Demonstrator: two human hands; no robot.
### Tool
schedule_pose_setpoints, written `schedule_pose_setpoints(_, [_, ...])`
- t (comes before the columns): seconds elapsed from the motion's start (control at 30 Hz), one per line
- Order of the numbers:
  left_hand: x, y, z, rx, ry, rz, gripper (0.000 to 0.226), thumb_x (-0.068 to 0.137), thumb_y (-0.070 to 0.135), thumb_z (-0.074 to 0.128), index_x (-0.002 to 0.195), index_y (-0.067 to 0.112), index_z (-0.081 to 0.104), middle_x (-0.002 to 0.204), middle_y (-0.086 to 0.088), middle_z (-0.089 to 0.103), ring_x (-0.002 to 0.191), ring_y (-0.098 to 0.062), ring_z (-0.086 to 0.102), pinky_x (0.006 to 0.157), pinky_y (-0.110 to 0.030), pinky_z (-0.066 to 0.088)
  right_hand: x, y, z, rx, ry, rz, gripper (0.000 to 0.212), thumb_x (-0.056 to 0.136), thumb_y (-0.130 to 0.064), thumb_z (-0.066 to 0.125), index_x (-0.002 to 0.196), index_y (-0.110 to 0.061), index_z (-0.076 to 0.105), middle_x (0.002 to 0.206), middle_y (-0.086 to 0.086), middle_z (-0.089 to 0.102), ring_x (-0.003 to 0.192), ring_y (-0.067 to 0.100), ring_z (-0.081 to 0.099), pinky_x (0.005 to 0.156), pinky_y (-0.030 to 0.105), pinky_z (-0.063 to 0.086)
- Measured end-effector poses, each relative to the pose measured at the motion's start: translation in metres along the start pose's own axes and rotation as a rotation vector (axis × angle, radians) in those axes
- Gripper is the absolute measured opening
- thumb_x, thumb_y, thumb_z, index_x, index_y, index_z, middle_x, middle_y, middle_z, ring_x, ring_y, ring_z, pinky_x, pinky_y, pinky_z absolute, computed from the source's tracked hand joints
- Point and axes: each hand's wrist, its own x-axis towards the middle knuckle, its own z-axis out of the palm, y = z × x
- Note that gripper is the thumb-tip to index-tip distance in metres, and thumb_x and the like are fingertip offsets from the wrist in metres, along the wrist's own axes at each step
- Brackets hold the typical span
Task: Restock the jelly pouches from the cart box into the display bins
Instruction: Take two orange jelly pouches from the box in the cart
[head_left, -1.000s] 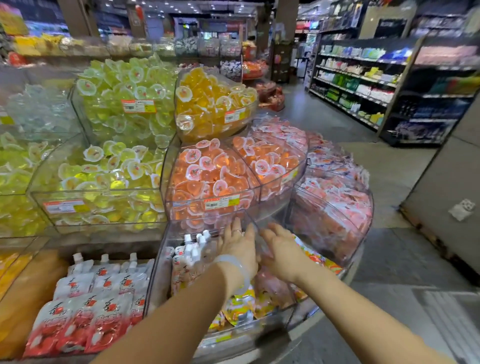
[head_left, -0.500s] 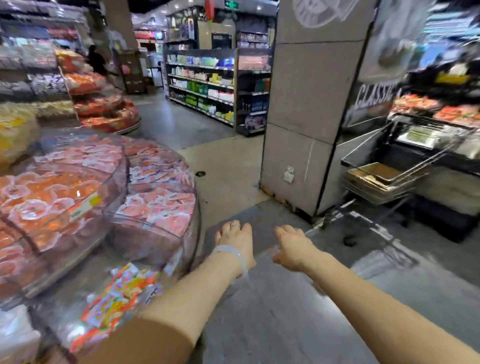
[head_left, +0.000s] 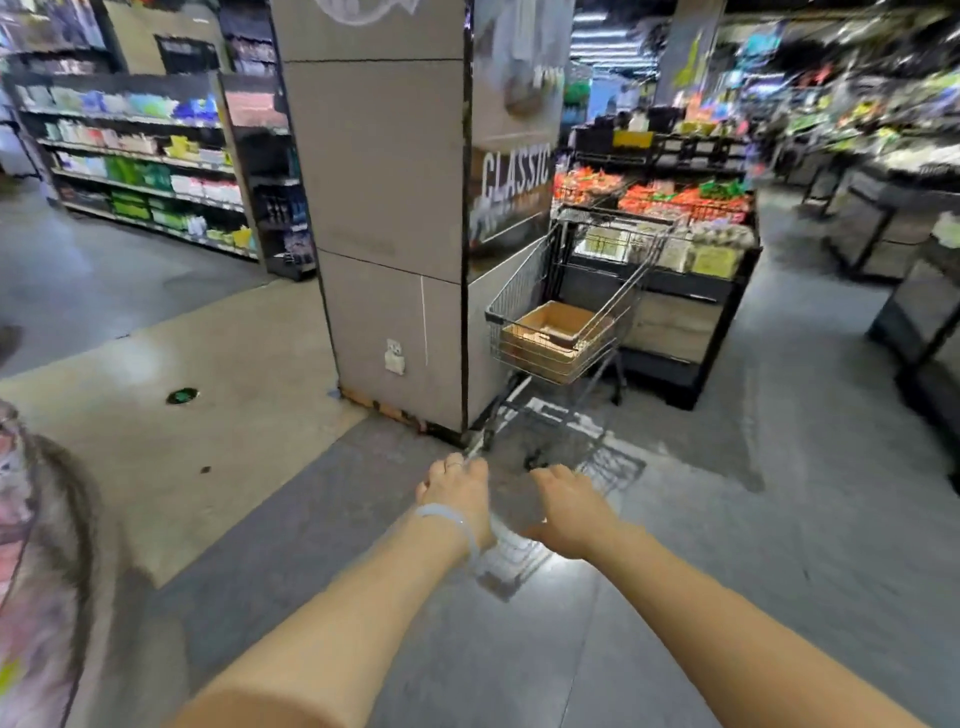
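A shopping cart (head_left: 566, 332) is seen against the corner of a grey pillar (head_left: 384, 208), with a cardboard box (head_left: 550, 332) in its basket; the pouches inside cannot be made out. A produce stand (head_left: 670, 270) is placed just behind it. Both the left hand (head_left: 460, 496) and the right hand (head_left: 569, 512) are held out empty, fingers relaxed. The display bins (head_left: 26, 519), central a second ago, are now reduced to a blurred edge at the left.

Even overhead store lighting; white glare patch on the glossy grey tiled floor (head_left: 558, 564). Heavy motion blur throughout, worst at right. Wide-angle bending at the edges.
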Motion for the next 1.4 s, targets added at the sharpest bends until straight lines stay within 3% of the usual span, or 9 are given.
schedule_pose_setpoints(0.2, [0.130, 0.005, -0.025, -0.001, -0.012, 0.046, 0.069, 0.083, 0.029, 0.067, 0.139, 0.016, 0.028, 0.145, -0.010, 0.023, 0.136, -0.031, 0.023, 0.107, -0.042, 0.032, 0.121, 0.022, -0.046, -0.027, 0.027, 0.027, 0.062, 0.085, -0.030, 0.064, 0.136, -0.011, 0.035, 0.137, 0.013, 0.038, 0.125, 0.034, 0.037, 0.102, 0.044, 0.040])
schedule_pose_setpoints(0.43, [0.303, -0.008, -0.102, -0.013, 0.028, 0.064, 0.071, 0.080, 0.033, 0.070, 0.137, 0.015, 0.031, 0.139, -0.010, 0.030, 0.132, -0.032, 0.028, 0.105, -0.043, 0.036, 0.274, 0.034, -0.124, 0.013, 0.098, 0.043, 0.058, 0.088, -0.028, 0.060, 0.138, -0.013, 0.034, 0.139, 0.012, 0.037, 0.129, 0.033, 0.034, 0.103, 0.042, 0.039])
schedule_pose_setpoints(0.57, [0.378, -0.002, -0.093, 0.014, -0.079, 0.083, 0.065, 0.082, 0.029, 0.067, 0.134, 0.015, 0.032, 0.139, -0.010, 0.029, 0.131, -0.032, 0.028, 0.103, -0.042, 0.036, 0.341, 0.059, -0.120, 0.026, 0.026, 0.114, 0.057, 0.087, -0.025, 0.061, 0.136, -0.014, 0.035, 0.139, 0.010, 0.038, 0.128, 0.033, 0.036, 0.103, 0.044, 0.040])
schedule_pose_setpoints(0.87, [0.579, 0.029, -0.098, 0.023, -0.151, 0.116, 0.072, 0.081, 0.028, 0.068, 0.139, 0.016, 0.028, 0.145, -0.009, 0.023, 0.136, -0.030, 0.023, 0.107, -0.042, 0.034, 0.532, 0.140, -0.148, 0.067, -0.001, 0.166, 0.062, 0.086, -0.030, 0.063, 0.138, -0.012, 0.034, 0.140, 0.012, 0.037, 0.129, 0.035, 0.036, 0.101, 0.044, 0.041])
schedule_pose_setpoints(1.13, [0.785, 0.078, -0.147, 0.017, -0.092, 0.146, 0.075, 0.077, 0.030, 0.072, 0.139, 0.017, 0.032, 0.142, -0.009, 0.030, 0.134, -0.030, 0.030, 0.104, -0.042, 0.039, 0.713, 0.218, -0.224, 0.075, 0.060, 0.172, 0.061, 0.084, -0.030, 0.064, 0.136, -0.011, 0.038, 0.134, 0.012, 0.046, 0.123, 0.034, 0.045, 0.099, 0.042, 0.044])
schedule_pose_setpoints(1.4, [0.940, 0.097, -0.120, 0.057, -0.235, 0.145, 0.064, 0.080, 0.031, 0.068, 0.135, 0.018, 0.037, 0.135, -0.008, 0.037, 0.128, -0.029, 0.035, 0.103, -0.041, 0.039, 0.840, 0.292, -0.211, 0.134, -0.068, 0.233, 0.054, 0.086, -0.029, 0.061, 0.132, -0.012, 0.039, 0.135, 0.012, 0.043, 0.122, 0.033, 0.043, 0.095, 0.041, 0.044])
